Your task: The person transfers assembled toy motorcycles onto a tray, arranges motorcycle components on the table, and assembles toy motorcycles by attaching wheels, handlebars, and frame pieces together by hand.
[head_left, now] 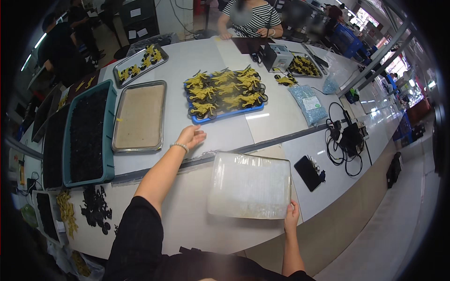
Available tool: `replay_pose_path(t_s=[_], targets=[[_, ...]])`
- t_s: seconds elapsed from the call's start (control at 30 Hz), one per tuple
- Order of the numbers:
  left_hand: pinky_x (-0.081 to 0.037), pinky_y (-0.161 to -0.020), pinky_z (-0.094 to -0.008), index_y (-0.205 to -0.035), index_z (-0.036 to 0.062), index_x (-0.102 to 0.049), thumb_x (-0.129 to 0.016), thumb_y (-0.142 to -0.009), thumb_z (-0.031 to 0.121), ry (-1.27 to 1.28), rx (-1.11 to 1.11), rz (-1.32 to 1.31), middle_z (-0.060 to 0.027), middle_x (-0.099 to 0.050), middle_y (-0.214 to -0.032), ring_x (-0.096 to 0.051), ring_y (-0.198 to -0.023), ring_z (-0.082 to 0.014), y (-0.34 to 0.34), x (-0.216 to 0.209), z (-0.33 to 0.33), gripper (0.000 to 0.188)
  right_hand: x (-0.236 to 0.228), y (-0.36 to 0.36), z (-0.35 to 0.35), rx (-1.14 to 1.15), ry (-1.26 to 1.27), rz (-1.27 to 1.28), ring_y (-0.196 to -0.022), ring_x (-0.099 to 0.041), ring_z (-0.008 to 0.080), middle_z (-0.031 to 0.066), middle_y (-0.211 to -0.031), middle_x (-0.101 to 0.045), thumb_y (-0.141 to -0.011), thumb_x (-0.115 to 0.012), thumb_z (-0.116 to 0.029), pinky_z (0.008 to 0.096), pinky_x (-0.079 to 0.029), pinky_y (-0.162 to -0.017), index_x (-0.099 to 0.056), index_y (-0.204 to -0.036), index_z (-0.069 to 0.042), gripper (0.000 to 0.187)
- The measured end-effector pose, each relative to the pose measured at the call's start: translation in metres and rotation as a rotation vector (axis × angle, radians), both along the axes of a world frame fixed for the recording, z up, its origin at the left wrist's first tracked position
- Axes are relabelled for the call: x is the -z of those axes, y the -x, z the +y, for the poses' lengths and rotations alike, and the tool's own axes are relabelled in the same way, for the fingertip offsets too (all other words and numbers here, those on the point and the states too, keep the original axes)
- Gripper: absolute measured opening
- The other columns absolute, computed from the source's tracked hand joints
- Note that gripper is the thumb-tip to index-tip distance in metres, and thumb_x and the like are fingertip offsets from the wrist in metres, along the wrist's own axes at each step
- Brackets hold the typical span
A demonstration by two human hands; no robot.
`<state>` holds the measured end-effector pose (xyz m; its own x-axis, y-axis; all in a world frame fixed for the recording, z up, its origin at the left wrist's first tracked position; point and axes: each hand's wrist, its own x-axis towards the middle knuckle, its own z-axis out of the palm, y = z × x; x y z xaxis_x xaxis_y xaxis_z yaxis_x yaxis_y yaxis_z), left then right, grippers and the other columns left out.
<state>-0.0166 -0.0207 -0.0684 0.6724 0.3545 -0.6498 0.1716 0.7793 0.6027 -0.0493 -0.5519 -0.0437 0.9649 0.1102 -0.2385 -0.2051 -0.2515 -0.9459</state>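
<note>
My right hand (291, 215) grips the lower right edge of an empty-looking translucent white plastic tray (250, 186), its fingers partly hidden. With loosely stretched fingers and nothing in it, my left hand (191, 137) hovers just below the near left corner of a blue tray (229, 114). Rows of yellow toy motorcycles (229, 89) with black wheels cover that blue tray. Left of my left hand lies a metal-rimmed tray (139, 116) with a brown bottom.
At left stands a teal bin (110, 136) of black parts; loose black parts (96, 208) and yellow parts (67, 213) lie near it. Rightward are a phone (308, 173), cables (344, 140) and a bag of blue pellets (309, 105). A person (251, 21) sits across the table.
</note>
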Motion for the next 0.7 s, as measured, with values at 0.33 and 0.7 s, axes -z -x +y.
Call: replay_pose_path(t_s=[0.33,0.7], targets=[[-0.055,-0.074,-0.0327,-0.113,0.0008,-0.055,-0.053,-0.095,0.02,-0.087,0.201,0.104,-0.0144,-0.065,-0.105,-0.067,-0.092,-0.0237,0.381,-0.06,-0.087,0.026,0.055,-0.001,0.058,-0.211,0.122,-0.29,-0.088,-0.057,0.0212,0.0133,-0.095,-0.061,-0.095,-0.043,-0.015,0.0327,-0.045,-0.082,-0.049,-0.118,0.002,0.029],[-0.055,-0.061,-0.0296,-0.098,0.0022,-0.065,-0.061,-0.087,0.023,0.037,0.372,0.69,-0.0091,-0.069,-0.091,-0.069,-0.078,-0.0182,0.725,0.046,-0.204,0.024,0.03,0.02,0.081,-0.242,0.954,-0.565,-0.103,-0.052,0.0356,0.0249,-0.106,-0.055,-0.088,-0.047,-0.011,0.0431,-0.042,-0.09,-0.056,-0.114,0.002,0.03]])
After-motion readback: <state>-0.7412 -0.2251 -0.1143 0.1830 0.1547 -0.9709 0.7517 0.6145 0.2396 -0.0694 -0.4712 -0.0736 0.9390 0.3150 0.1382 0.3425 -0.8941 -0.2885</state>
